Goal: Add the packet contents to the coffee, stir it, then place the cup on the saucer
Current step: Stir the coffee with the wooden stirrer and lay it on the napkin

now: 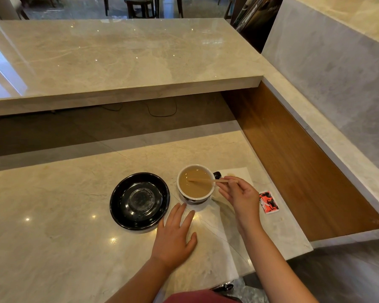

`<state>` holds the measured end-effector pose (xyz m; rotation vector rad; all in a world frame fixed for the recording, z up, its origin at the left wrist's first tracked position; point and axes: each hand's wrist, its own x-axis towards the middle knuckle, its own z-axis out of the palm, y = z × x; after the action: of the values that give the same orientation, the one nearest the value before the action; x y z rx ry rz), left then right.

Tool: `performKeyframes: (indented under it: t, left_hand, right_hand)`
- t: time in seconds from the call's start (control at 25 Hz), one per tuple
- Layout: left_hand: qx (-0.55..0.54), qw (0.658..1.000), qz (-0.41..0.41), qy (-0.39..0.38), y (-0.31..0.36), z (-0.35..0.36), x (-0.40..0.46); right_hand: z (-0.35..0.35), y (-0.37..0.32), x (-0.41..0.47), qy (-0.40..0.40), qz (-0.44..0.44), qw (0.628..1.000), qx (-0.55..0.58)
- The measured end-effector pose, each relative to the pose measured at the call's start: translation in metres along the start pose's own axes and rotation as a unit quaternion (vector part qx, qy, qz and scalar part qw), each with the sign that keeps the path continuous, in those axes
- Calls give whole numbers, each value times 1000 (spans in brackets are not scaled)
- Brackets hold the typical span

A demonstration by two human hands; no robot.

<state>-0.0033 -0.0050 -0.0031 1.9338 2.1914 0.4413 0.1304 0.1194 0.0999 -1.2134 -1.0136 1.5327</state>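
A white cup (208,194) with a dark handle stands on the marble counter, full of light brown coffee (195,186). A thin wooden stir stick (214,181) lies across the rim with its tip in the coffee. My right hand (239,196) pinches the stick's outer end, just right of the cup. The black saucer (139,201) sits bare to the left of the cup, close beside it. My left hand (175,234) rests flat on the counter, fingers spread, just in front of the cup and saucer. A red, black and white packet (268,202) lies to the right of my right hand.
A white paper napkin (217,232) lies under the cup and stretches toward the counter's near edge. A raised marble shelf (123,62) overhangs the back. A wooden side panel (293,158) and a marble ledge border the right side.
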Motion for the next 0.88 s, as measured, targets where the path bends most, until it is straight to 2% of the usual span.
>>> performKeyframes:
  t: [0.24, 0.56, 0.72, 0.8, 0.88]
  left_hand:
    - [1, 1000, 2, 5, 0, 0, 0]
    - [-3, 1000, 3, 2, 0, 1, 0]
    - [5, 1000, 3, 1, 0, 0, 0]
    - [6, 1000, 3, 2, 0, 0, 0]
    - [7, 1000, 4, 4, 0, 0, 0]
  right_hand:
    - [-28, -9, 11, 48, -2, 999, -11]
    - [-49, -26, 16, 71, 0, 997, -14]
    - [-59, -35, 20, 79, -27, 996, -20]
    - [-65, -39, 23, 71, -65, 993, -61]
    - [-71, -38, 27, 45, -116, 980, -152]
